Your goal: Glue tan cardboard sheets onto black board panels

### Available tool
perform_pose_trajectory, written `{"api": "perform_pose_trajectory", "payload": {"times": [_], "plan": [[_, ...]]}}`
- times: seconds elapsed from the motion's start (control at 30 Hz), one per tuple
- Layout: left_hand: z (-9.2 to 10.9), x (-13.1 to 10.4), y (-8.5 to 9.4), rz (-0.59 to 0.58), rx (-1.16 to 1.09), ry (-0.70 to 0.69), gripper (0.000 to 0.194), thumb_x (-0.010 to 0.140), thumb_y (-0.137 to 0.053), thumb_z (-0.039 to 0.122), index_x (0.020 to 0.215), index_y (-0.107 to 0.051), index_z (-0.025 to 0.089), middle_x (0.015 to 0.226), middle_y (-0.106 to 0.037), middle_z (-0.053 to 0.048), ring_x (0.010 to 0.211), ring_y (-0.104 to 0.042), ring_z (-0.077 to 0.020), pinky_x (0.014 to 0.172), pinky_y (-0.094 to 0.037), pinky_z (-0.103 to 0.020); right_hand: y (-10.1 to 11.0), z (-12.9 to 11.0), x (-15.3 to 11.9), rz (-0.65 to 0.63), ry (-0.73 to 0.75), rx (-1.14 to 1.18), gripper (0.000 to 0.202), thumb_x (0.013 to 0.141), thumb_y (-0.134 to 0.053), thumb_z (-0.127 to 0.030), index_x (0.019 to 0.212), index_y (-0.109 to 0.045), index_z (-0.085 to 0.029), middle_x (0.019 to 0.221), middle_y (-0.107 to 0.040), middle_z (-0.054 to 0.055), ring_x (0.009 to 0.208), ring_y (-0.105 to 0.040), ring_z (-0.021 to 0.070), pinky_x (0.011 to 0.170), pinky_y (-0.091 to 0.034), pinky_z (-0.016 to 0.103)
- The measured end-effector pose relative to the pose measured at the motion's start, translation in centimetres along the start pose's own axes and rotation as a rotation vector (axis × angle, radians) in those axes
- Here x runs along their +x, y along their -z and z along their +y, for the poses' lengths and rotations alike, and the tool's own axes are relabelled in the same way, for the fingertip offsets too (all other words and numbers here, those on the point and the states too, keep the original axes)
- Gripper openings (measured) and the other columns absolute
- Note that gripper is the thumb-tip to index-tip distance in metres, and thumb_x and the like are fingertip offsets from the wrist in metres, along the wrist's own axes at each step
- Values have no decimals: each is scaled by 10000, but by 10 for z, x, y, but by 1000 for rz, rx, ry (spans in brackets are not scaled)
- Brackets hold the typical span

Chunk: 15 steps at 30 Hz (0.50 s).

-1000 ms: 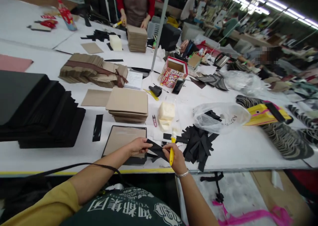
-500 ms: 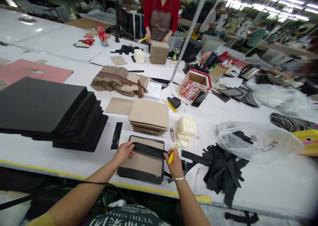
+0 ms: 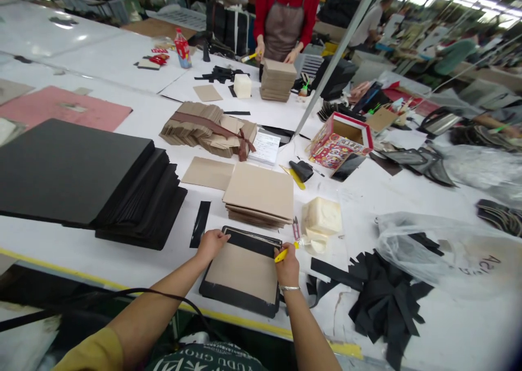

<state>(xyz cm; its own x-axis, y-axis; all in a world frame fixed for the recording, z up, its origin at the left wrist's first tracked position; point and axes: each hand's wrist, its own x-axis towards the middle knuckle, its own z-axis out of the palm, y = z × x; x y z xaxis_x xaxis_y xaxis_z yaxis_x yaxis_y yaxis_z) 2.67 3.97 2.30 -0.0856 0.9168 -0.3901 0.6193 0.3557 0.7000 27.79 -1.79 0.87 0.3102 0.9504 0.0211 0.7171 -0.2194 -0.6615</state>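
"So, where's the strip [image 3: 253, 248]?"

"Lying along the far edge of the board [image 3: 242, 273], close to the front edge of the bench [image 3: 155, 267]."

"And the fingers?"

"On the left hand [image 3: 211, 245] they're almost together at the board's far left corner; pinching or just pressing, I can't tell. The right hand [image 3: 287, 266] is curled round a brush [image 3: 281, 256], at the far right corner."

"Beyond?"

"A pile [image 3: 259, 191] of boards behind, black sheets [image 3: 77, 169] off left."
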Motion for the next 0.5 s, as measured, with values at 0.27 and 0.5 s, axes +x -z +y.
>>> {"api": "perform_pose_trajectory", "payload": {"times": [0.27, 0.5], "plan": [[-3, 2, -1, -23, 26, 23, 317, 646, -536, 447, 476, -483, 184, 416, -438, 38, 437, -416, -109, 451, -258, -216, 0, -1, 0, 8, -54, -54, 242, 776, -444, -379, 932, -429, -194, 668, -558, 0, 561, -546, 168, 541, -389, 257], [-2, 2, -7, -1, 88, 35, 392, 679, -494, 510, 463, -423, 191, 396, -412, 40, 438, -405, -111, 469, -260, -219, -1, -5, 1, 33, -123, 26, 220, 770, -461, -345, 927, -412, -200, 670, -577, -5, 574, -557, 156, 556, -397, 243]]}}
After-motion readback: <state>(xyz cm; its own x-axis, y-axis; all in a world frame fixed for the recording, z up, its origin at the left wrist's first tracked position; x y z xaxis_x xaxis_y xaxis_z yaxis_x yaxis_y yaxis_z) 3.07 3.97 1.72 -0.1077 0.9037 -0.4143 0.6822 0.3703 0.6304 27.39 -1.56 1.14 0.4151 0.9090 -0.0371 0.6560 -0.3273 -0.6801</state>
